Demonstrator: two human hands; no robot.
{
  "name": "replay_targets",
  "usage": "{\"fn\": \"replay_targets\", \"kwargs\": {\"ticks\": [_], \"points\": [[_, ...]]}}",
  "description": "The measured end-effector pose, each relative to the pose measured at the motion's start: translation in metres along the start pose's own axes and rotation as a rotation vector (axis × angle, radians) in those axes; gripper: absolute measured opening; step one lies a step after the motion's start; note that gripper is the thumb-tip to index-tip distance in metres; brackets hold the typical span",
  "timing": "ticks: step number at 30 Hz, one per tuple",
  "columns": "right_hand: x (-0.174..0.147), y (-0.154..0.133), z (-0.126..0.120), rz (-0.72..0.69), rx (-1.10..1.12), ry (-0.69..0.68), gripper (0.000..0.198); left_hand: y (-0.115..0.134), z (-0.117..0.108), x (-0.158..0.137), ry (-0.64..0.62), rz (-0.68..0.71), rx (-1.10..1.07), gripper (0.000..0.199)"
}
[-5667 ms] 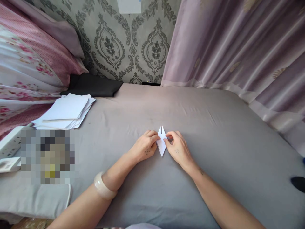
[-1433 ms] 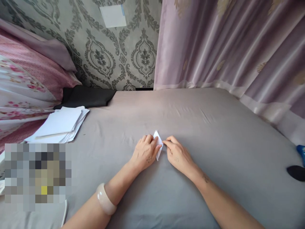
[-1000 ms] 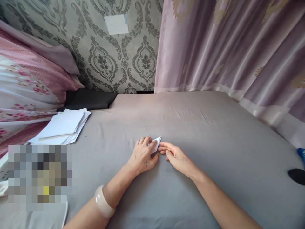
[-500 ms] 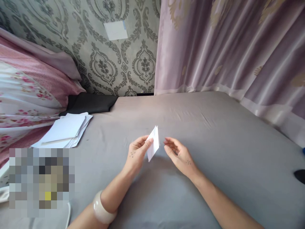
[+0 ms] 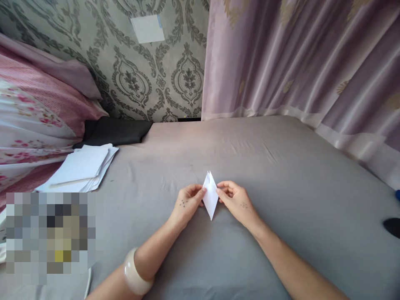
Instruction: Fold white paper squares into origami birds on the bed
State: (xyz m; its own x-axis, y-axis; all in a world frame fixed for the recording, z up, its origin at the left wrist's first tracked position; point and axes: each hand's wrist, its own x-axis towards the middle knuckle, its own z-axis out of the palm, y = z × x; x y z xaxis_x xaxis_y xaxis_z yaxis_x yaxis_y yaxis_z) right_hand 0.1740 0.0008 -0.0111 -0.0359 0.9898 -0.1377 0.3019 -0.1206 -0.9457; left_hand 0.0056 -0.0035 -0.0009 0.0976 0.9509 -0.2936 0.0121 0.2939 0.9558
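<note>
A small sheet of white paper, folded into a narrow diamond [image 5: 211, 202], is held upright between my two hands. Its upper tip is split into two points, while the lower end comes to a single point. My left hand [image 5: 190, 201] pinches its left corner, thumb on the near face and fingers behind. At the right corner, my right hand [image 5: 235, 200] grips it the same way. A pale bangle [image 5: 136, 273] circles my left forearm. Both hands are above the grey sheet-covered surface [image 5: 218, 258].
On the left lies a stack of white paper [image 5: 83, 164], with a folded black cloth [image 5: 115, 131] behind it. A blurred-out patch [image 5: 51, 233] covers the lower left. Purple curtains [image 5: 281, 58] hang at right. A dark object [image 5: 392, 228] sits at the right edge.
My right hand has closed on the paper's right corner. The folded paper has turned from its angled side view to face me, and my left hand has shifted slightly right with it.
</note>
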Motion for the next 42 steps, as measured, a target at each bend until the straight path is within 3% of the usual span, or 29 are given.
{"fn": "replay_targets", "kwargs": {"ticks": [5,10,15,21,31,42], "points": [[-0.002,0.000,0.001,-0.075,-0.279,0.007,0.013,-0.007,-0.008,0.006,0.091,0.258,0.484,0.021],[-0.005,-0.001,0.001,-0.223,-0.547,0.009,0.015,-0.008,-0.015,0.003,-0.068,0.422,0.747,0.025],[-0.009,0.002,-0.006,-0.334,-0.645,-0.094,0.022,-0.007,-0.024,-0.001,-0.148,0.454,0.865,0.037],[-0.013,-0.004,-0.018,-0.361,-0.707,-0.242,0.030,-0.008,-0.035,0.003,-0.216,0.514,0.947,0.025],[-0.017,-0.010,-0.020,-0.427,-0.785,-0.256,0.024,-0.002,-0.035,0.000,-0.213,0.637,1.164,0.032],[-0.017,-0.005,-0.013,-0.517,-0.917,-0.208,0.037,-0.003,-0.034,0.001,-0.224,0.640,1.220,0.029]]}}
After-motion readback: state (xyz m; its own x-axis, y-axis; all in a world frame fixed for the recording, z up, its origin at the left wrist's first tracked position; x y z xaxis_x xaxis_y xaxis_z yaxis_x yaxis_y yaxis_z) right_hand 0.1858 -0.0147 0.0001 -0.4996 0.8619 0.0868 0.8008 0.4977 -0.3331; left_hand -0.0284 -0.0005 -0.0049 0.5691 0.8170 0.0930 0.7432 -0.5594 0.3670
